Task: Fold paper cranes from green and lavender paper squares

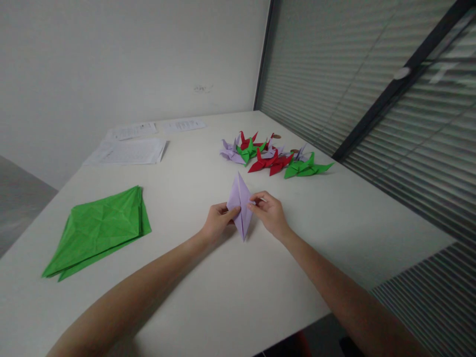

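A lilac sheet of origami paper (243, 198), folded into a long diamond with a slit down its middle, is held slightly above the white table (208, 302). My left hand (218, 220) pinches its left side, the thumb lying on the front face and the fingers behind. On the right edge, my right hand (270, 213) grips the paper between thumb and fingertips. The diamond's points face away from me and toward me. Beyond it sit several folded paper cranes, among them a red crane (264, 162), a green crane (307, 167) and a lilac crane (232, 152).
Creased green paper sheets (107, 218) lie stacked at the left. Printed white papers (130, 151) rest toward the back left, near the wall (130, 59). A glass partition with blinds (334, 74) runs along the table's right side.
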Demonstrator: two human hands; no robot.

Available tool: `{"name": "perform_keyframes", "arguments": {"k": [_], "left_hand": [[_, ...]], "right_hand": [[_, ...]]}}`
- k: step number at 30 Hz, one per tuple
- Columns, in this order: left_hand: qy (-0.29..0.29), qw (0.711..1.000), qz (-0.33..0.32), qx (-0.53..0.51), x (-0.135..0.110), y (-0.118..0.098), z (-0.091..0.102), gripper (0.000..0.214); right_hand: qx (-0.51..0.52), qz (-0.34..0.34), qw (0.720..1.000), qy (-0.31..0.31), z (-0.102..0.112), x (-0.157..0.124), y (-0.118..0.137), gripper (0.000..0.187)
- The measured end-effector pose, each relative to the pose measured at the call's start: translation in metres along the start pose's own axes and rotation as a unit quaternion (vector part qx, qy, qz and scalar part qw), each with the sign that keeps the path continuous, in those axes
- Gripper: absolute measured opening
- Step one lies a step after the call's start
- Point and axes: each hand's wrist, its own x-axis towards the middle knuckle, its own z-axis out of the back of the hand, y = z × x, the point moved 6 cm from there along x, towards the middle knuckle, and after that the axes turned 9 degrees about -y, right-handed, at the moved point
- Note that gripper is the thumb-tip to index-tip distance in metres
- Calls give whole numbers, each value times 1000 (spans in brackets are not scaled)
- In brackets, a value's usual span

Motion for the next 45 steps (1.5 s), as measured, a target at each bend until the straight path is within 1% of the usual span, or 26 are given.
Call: {"name": "perform_keyframes", "arguments": {"k": [4,5,7,9,13,16,18,20,23,25,29,32,36,38,40,43,45], "left_hand": [[0,1000,7,-5,0,1,0,48],[2,1000,7,-6,-1,0,0,48],[6,1000,7,-5,-2,0,-1,47],[8,1000,6,-5,-2,0,-2,45],[3,1000,-5,3,-2,1,-1,44],[1,999,-30,36,-2,-1,-1,42],[-6,996,-46,70,-3,-3,0,41],[-9,994,-54,96,-3,-5,1,40],[-2,992,-60,112,-4,-7,-1,39],[4,993,-62,105,-4,-7,-2,42],[43,995,-39,83,-3,-1,-6,48],[56,990,-40,121,-1,4,-5,47],[61,982,-65,166,1,5,-3,48],[62,978,-74,186,1,4,-2,48],[59,975,-83,200,2,4,-1,47],[58,973,-89,204,2,3,-1,47],[64,978,-79,182,1,2,-3,46]], "right_hand": [[18,-33,999,-14,0,-2,-5,36],[23,-47,999,-6,-1,-2,-6,41],[36,-81,996,31,-5,-3,-8,48],[46,-103,992,61,-8,-4,-8,50],[57,-101,992,52,-6,-4,-6,53],[63,-99,992,56,-7,-4,-4,66],[75,-109,989,62,-9,-5,-3,70],[95,-131,984,74,-12,-7,-2,63],[100,-165,977,91,-14,-9,-3,39],[91,-177,977,79,-12,-8,-6,33],[106,-179,978,9,-3,-4,-12,36],[127,-191,973,-23,1,-2,-16,41],[163,-252,954,-16,-2,-5,-20,43],[179,-267,947,-25,-1,-5,-19,44],[196,-270,942,-30,0,-4,-18,45],[192,-270,944,4,0,-3,-16,42],[182,-260,948,11,3,0,-14,38]]}}
